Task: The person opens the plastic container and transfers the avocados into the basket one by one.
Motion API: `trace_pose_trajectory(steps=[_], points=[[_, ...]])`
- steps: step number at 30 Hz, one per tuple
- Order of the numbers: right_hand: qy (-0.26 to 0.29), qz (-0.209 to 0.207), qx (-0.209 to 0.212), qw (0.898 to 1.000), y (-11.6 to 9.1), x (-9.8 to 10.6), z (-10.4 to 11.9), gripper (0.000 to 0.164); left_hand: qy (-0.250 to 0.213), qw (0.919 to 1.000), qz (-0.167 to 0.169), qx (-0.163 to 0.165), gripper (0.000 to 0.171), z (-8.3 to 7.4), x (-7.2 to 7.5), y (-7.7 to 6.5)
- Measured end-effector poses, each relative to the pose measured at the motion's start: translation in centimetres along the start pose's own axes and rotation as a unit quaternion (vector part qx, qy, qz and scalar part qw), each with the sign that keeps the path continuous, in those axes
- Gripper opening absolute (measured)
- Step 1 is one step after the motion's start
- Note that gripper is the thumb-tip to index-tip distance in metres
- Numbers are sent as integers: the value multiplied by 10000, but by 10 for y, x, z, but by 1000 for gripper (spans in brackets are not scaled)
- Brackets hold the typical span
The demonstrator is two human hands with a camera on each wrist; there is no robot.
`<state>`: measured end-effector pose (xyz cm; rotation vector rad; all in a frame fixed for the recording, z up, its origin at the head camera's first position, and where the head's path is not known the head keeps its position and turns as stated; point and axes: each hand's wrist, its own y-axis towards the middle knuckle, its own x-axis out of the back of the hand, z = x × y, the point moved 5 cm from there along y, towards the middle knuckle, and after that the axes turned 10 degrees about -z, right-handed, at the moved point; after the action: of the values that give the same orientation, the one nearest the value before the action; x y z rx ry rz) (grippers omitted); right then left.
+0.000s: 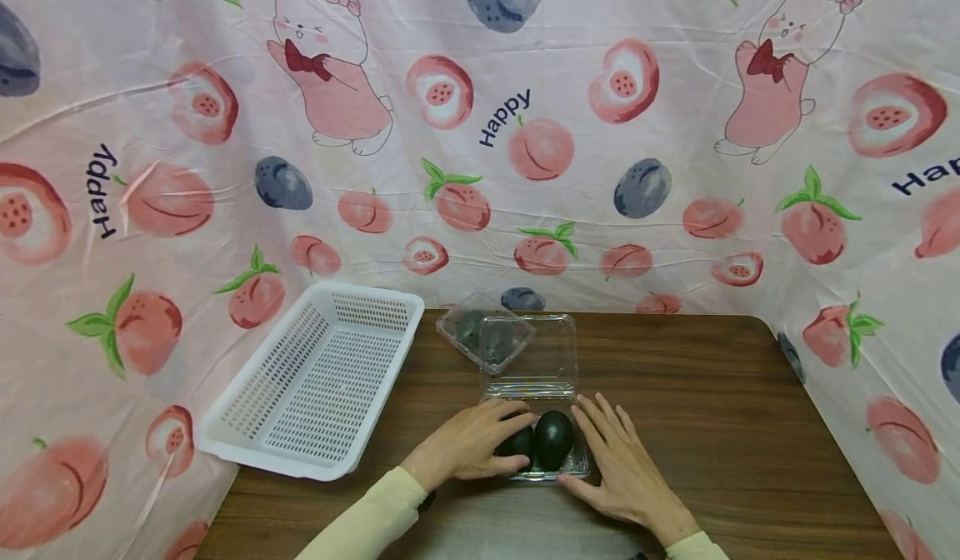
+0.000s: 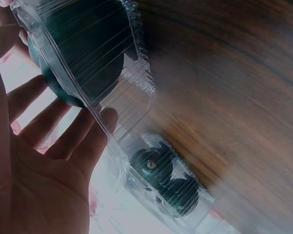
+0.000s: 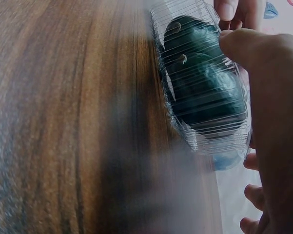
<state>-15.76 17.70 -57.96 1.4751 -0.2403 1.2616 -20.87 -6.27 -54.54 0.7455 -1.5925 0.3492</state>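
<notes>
Two dark green avocados lie side by side in the base of a clear plastic clamshell box (image 1: 558,356), whose lid is folded back away from me. My left hand (image 1: 472,443) holds the left avocado (image 1: 519,447), thumb at its near side and fingers over its far side, partly hiding it. The other avocado (image 1: 553,441) sits uncovered in the right half. Along the box's right side lies my right hand (image 1: 626,472), fingers extended and spread, thumb near the front corner. In the left wrist view, the left fingers (image 2: 83,136) reach along the ribbed wall.
Behind the lid, partly overlapped by it in the head view, is another clear box (image 1: 450,327) with two avocados (image 1: 470,327). To the left stands a white perforated plastic basket (image 1: 378,292). The brown wooden table (image 1: 697,393) ends at a fruit-printed cloth (image 1: 570,202).
</notes>
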Motion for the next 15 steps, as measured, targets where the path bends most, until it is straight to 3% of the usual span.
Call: trace_pose_trajectory(steps=[15], points=[[45,-4,-31,10000,0,-1,0,105,-81,9997,211,45,59,5,-7,10]])
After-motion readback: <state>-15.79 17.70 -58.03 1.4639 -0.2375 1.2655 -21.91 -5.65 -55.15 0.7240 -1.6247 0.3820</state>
